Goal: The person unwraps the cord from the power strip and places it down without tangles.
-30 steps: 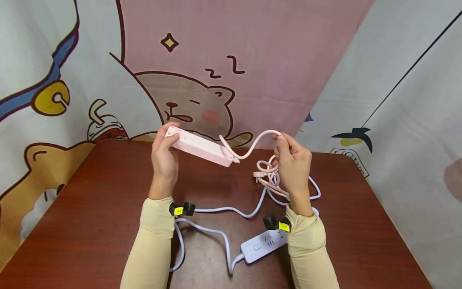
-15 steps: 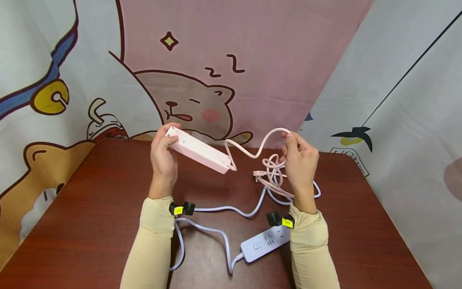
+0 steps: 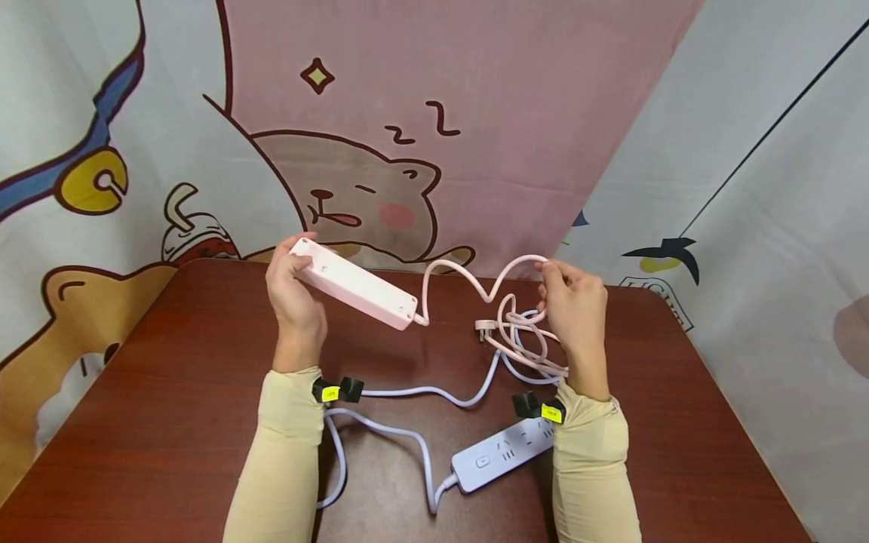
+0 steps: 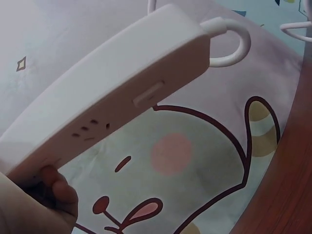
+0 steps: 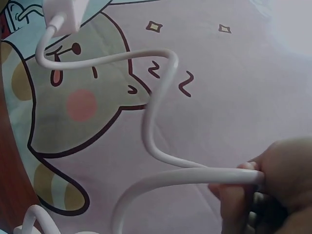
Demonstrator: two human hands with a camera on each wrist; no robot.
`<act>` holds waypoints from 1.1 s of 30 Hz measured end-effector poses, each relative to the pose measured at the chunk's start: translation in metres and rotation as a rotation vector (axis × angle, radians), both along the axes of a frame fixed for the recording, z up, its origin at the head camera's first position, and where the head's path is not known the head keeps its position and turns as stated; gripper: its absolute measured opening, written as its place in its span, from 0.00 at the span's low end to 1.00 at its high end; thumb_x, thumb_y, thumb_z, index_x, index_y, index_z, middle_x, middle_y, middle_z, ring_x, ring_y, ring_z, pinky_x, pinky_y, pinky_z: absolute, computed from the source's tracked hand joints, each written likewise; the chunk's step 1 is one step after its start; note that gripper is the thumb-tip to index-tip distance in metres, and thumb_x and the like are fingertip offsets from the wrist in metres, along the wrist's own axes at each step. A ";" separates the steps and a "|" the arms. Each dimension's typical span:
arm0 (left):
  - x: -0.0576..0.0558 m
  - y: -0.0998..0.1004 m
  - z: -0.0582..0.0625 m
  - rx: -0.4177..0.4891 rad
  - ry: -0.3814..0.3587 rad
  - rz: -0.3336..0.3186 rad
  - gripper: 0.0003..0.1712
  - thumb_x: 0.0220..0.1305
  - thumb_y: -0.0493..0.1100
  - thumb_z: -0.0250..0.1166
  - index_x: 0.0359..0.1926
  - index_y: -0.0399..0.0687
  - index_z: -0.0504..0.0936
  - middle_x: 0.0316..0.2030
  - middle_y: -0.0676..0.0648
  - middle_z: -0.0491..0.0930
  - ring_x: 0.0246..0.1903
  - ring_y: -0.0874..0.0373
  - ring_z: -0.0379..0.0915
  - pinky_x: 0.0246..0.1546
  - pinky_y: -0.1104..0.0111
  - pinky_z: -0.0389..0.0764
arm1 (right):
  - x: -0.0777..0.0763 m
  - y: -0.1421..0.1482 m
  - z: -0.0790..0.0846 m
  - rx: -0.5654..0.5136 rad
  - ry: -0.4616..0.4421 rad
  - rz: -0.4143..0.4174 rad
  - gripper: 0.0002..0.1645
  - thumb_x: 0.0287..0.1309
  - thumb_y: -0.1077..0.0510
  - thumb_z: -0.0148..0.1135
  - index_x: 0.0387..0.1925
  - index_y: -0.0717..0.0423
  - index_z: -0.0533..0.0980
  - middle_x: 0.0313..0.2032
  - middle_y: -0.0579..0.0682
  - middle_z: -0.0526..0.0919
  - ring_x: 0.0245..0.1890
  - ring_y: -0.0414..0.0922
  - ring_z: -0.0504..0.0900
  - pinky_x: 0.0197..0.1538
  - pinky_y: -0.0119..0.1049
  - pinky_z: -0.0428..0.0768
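My left hand [image 3: 296, 290] grips one end of a pink power strip [image 3: 356, 285] above the table, its screwed underside toward the head camera. In the left wrist view the strip's socket face [image 4: 102, 122] shows slots and a switch. A bent pink cord [image 3: 448, 263] runs from the strip's other end to my right hand [image 3: 575, 309], which pinches it between thumb and fingers. Below that hand, the rest of the cord lies in loose tangled loops [image 3: 519, 343] on the table, with its plug [image 3: 485, 327] at their left.
A pale blue-white power strip [image 3: 498, 455] lies on the brown table [image 3: 387, 362], its right end hidden behind my right sleeve. Its cord [image 3: 407, 434] winds left past my left wrist and back under the pink loops. A cartoon-printed curtain [image 3: 529, 113] stands behind the table.
My right hand has moved right with the pink cord, and my left hand has shifted slightly left with the strip. The cord between them has spread wider, and the strip's free end has dipped.
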State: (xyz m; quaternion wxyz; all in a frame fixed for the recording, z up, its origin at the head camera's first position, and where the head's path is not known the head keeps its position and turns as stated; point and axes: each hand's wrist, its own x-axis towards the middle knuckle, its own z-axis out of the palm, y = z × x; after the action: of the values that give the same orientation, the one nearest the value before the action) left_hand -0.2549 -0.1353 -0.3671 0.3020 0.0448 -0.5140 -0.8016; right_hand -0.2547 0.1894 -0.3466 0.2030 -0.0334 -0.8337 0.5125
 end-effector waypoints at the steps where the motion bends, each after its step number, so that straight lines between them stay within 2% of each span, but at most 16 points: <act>1: 0.000 -0.002 0.000 0.011 -0.004 0.011 0.20 0.59 0.36 0.43 0.40 0.52 0.82 0.27 0.53 0.84 0.29 0.59 0.78 0.35 0.66 0.73 | 0.000 0.001 0.000 0.016 -0.012 0.012 0.18 0.73 0.53 0.55 0.43 0.61 0.86 0.15 0.42 0.75 0.11 0.31 0.74 0.18 0.24 0.73; 5: -0.001 -0.012 -0.001 0.057 -0.046 0.037 0.19 0.62 0.37 0.44 0.41 0.52 0.81 0.28 0.52 0.84 0.31 0.57 0.79 0.40 0.66 0.73 | 0.001 0.003 0.000 0.087 -0.067 0.048 0.18 0.73 0.52 0.55 0.43 0.59 0.87 0.15 0.40 0.76 0.11 0.31 0.74 0.17 0.24 0.71; 8: 0.000 -0.025 -0.001 0.095 -0.104 0.005 0.17 0.67 0.38 0.45 0.43 0.51 0.81 0.31 0.50 0.83 0.36 0.55 0.78 0.47 0.65 0.72 | 0.000 0.004 0.000 0.143 -0.135 0.077 0.18 0.74 0.53 0.54 0.45 0.59 0.86 0.15 0.38 0.76 0.12 0.31 0.75 0.18 0.25 0.71; 11: 0.002 -0.041 0.000 0.085 -0.191 -0.089 0.14 0.71 0.38 0.46 0.46 0.48 0.78 0.37 0.49 0.82 0.44 0.54 0.76 0.56 0.66 0.67 | 0.000 0.006 0.000 0.197 -0.216 0.124 0.19 0.74 0.54 0.52 0.47 0.60 0.85 0.17 0.40 0.76 0.13 0.31 0.75 0.19 0.26 0.73; 14: 0.004 -0.054 0.000 0.001 -0.315 -0.215 0.14 0.75 0.38 0.47 0.54 0.44 0.75 0.47 0.50 0.78 0.52 0.56 0.74 0.61 0.69 0.66 | -0.002 0.007 -0.001 0.266 -0.283 0.178 0.19 0.74 0.55 0.50 0.49 0.60 0.84 0.18 0.43 0.77 0.14 0.33 0.76 0.21 0.27 0.75; 17: 0.004 -0.065 -0.003 -0.089 -0.418 -0.321 0.19 0.77 0.38 0.48 0.65 0.41 0.70 0.57 0.49 0.73 0.59 0.55 0.72 0.60 0.70 0.70 | -0.003 0.007 -0.003 0.306 -0.329 0.203 0.19 0.75 0.55 0.50 0.48 0.60 0.84 0.19 0.44 0.77 0.15 0.35 0.75 0.22 0.29 0.76; 20: 0.002 -0.072 -0.008 -0.159 -0.480 -0.370 0.26 0.79 0.39 0.48 0.74 0.39 0.63 0.66 0.41 0.68 0.62 0.54 0.70 0.56 0.73 0.74 | -0.004 0.007 -0.006 0.320 -0.377 0.207 0.18 0.75 0.54 0.50 0.48 0.61 0.83 0.20 0.46 0.78 0.14 0.36 0.76 0.23 0.30 0.77; 23: 0.000 -0.079 -0.014 -0.198 -0.530 -0.373 0.29 0.79 0.40 0.48 0.77 0.40 0.58 0.72 0.37 0.63 0.61 0.54 0.70 0.55 0.73 0.75 | -0.006 0.009 -0.009 0.313 -0.447 0.207 0.19 0.75 0.55 0.50 0.50 0.63 0.82 0.21 0.48 0.80 0.15 0.38 0.80 0.24 0.32 0.80; 27: -0.003 -0.085 -0.023 -0.225 -0.603 -0.367 0.31 0.79 0.40 0.49 0.78 0.42 0.57 0.74 0.36 0.61 0.59 0.56 0.71 0.63 0.65 0.74 | -0.010 0.010 -0.015 0.324 -0.535 0.247 0.19 0.74 0.56 0.50 0.51 0.65 0.81 0.22 0.47 0.80 0.17 0.39 0.81 0.25 0.33 0.81; 33: -0.007 -0.087 -0.032 -0.262 -0.676 -0.374 0.32 0.78 0.38 0.50 0.79 0.43 0.57 0.75 0.37 0.61 0.57 0.55 0.70 0.71 0.55 0.70 | -0.015 0.003 -0.022 0.369 -0.560 0.339 0.20 0.72 0.55 0.51 0.45 0.67 0.83 0.18 0.45 0.78 0.17 0.39 0.79 0.26 0.33 0.79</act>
State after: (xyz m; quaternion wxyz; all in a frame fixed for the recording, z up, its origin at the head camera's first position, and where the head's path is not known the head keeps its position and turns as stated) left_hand -0.2624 -0.2226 -0.3996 -0.0319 0.1724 -0.6815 -0.7105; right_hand -0.2696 0.1927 -0.3689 -0.1183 0.0034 -0.9288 0.3512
